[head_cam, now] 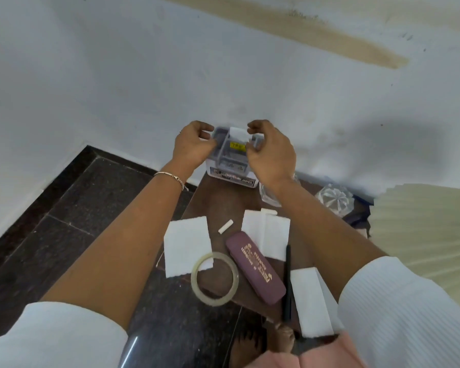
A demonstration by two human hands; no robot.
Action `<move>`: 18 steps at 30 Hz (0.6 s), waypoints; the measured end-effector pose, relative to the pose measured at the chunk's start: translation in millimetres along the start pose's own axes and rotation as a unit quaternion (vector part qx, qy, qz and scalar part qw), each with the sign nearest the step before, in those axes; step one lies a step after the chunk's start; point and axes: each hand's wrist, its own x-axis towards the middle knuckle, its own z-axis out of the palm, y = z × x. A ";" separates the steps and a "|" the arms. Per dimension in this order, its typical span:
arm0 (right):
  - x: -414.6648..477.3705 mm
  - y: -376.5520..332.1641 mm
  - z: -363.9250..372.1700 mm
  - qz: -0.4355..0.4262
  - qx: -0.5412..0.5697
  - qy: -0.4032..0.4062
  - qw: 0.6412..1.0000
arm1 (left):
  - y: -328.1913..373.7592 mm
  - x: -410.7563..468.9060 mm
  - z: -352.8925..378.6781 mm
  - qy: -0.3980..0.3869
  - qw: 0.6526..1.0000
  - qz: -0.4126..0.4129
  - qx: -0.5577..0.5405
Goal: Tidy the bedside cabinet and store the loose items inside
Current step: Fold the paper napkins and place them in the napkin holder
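Head view: clear plastic organiser box (233,166) w/ inner dividers sits at 12 o'clock end of the dark wooden cabinet top (223,203), against the white wall. Yellow label and a white slip show inside; front label blurred, not legible. Left hand (193,146) at box's 9 o'clock side, fingers curled onto the rim, bracelet on wrist. Right hand (270,152) at 3 o'clock side, fingers bent over the rim; grip vs. light touch – can't tell. Both forearms extended fwd, white sleeves pushed up. Loose on top nearer the person: tape ring (214,278) at 6 o'clock, maroon case (255,268) just beside it, black pen (288,282), white paper squares (187,245), small white stick (225,226).
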 end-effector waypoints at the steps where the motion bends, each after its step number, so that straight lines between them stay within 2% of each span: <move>1: -8.2 -3.2 1.3 0.003 0.015 0.001 1.000 | -6.9 -8.3 -4.1 -0.001 1.000 -0.012 0.002; 5: -47.0 -13.3 16.1 -0.005 0.063 -0.032 0.998 | -42.6 -49.7 -20.7 -0.012 0.997 -0.070 -0.013; 10: -103.1 -18.6 36.9 -0.029 0.114 -0.117 0.986 | -87.0 -98.8 -35.3 -0.014 0.989 -0.141 -0.037; 15: -146.2 -17.1 42.4 -0.032 0.058 -0.189 0.980 | -117.0 -141.6 -42.6 0.009 0.973 -0.225 -0.045; 18: -166.4 -14.4 45.0 -0.030 0.007 -0.221 0.975 | -130.9 -156.9 -40.9 -0.007 0.960 -0.276 -0.043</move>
